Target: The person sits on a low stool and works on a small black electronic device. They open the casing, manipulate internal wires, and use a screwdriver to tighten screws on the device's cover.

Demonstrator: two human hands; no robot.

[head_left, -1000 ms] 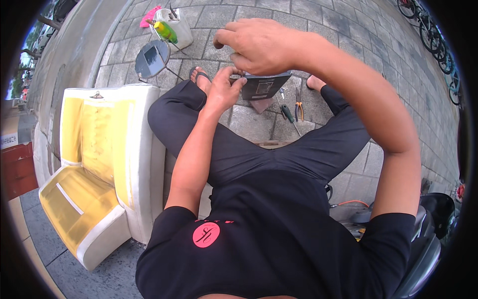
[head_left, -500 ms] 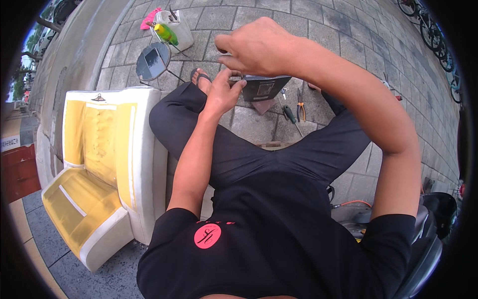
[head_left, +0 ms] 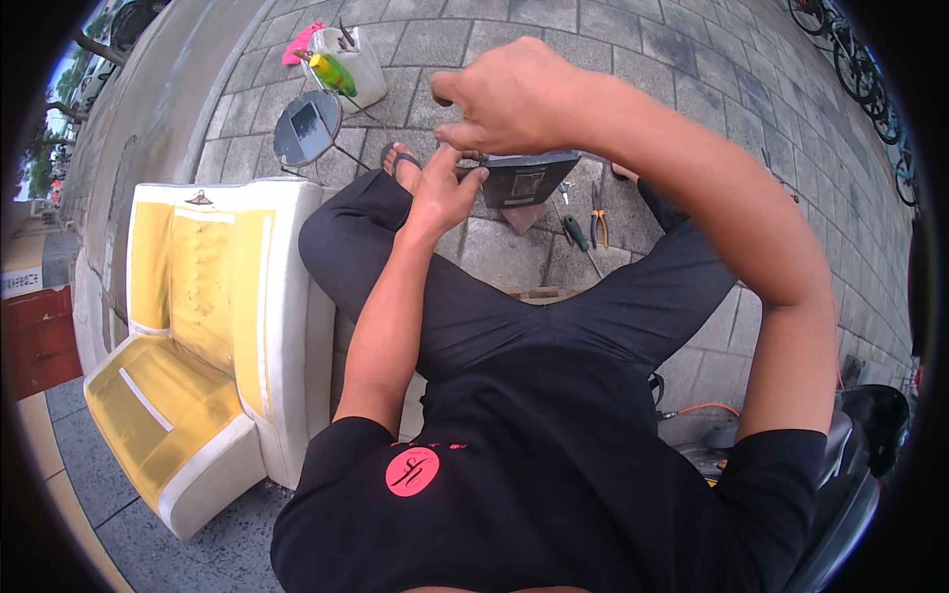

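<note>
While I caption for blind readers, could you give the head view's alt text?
Left hand at the edge of a dark rectangular object, right hand curled nearby; pliers and a green-handled screwdriver lie on paving, a yellow and white chair at left.

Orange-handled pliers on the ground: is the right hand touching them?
Apart. The head view shows the pliers lying on the paving, with the right hand well away from them.

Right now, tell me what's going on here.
A person's left grip is at the left edge of a dark, box-like thing in front of them. The right grip is raised close by; whether it holds anything cannot be made out. Pliers and a screwdriver lie on the paving, and a yellow-and-white seat stands at the person's left.
</note>
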